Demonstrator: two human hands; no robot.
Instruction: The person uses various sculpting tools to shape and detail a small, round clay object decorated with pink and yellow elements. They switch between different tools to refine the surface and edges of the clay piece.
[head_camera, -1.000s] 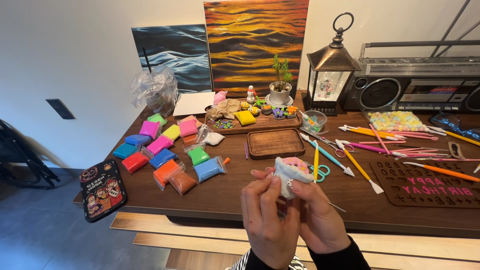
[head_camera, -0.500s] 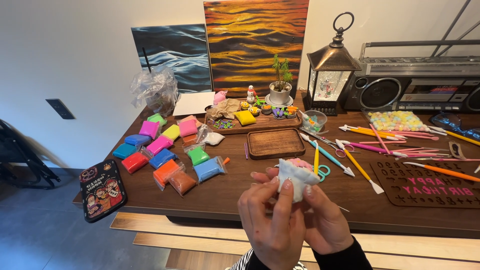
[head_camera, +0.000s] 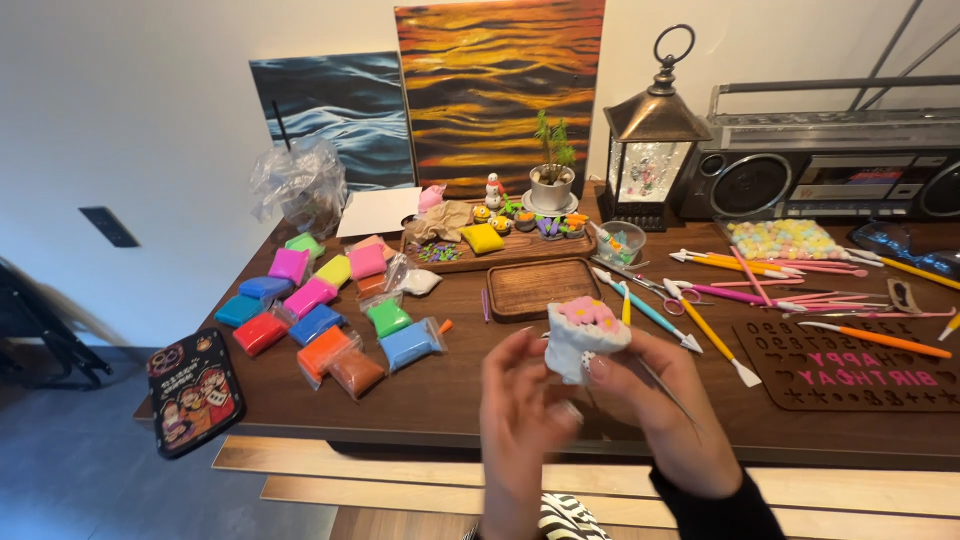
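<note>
Held piece: a small white clay block topped with pink clay flowers (head_camera: 584, 335), lifted above the near edge of the dark wooden surface (head_camera: 450, 390), roughly mid-width, and raised toward the camera, which puts the flowered top in plain view.
Right hand (head_camera: 668, 415): its grip is closed on the clay block from the right side and below, thumb on the front face; a thin needle-like tool (head_camera: 665, 385) slants down past its fingers (kept in the same hand, it seems, so it is ready for detail work).
Left hand (head_camera: 522, 420): blurred, fingers curled just left of the block; whether its grip is closed on the block or only brushing it I cannot tell.
Left half of the surface: clear bags of modelling clay in pink, green, blue, red, orange and brown (head_camera: 325, 305), spread side by side so each colour can be seen.
Centre, behind the hands: an empty dark wooden tray (head_camera: 542, 288), and toward the far edge a longer wooden tray of small clay figures (head_camera: 500, 252).
Right half: plastic sculpting tools in pink, yellow, orange and blue (head_camera: 740, 295), fanned out, and a brown silicone letter mould (head_camera: 850, 365) near the right front corner.
Far right corner: a silver portable radio (head_camera: 830, 160) beside a dark lantern (head_camera: 655, 135).
</note>
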